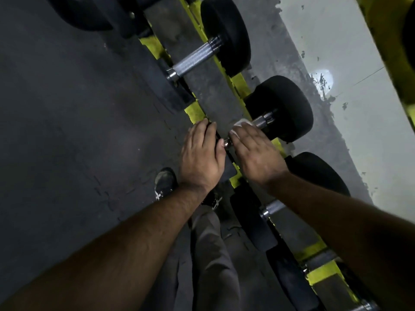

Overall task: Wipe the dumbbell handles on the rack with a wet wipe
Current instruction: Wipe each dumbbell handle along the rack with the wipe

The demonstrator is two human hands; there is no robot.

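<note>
Dark rubber gym floor (67,108) down below, yellow-and-black rack (208,95) running diagonally with dumbbells lined up on it. Right hand (256,153) is curled over the middle dumbbell handle (261,120), clamped on a white wet wipe (241,124) wrapped around the bar. Left hand (201,153) rests on the near end of that dumbbell, fingers laid fairly flat, thumb by the chrome collar. I'd guess the dumbbell's heavy enough not to roll. Knurled steel will snag the flimsy wipe, so hold it bunched around the bar. Next handle (194,59) up the rack sits bare.
</note>
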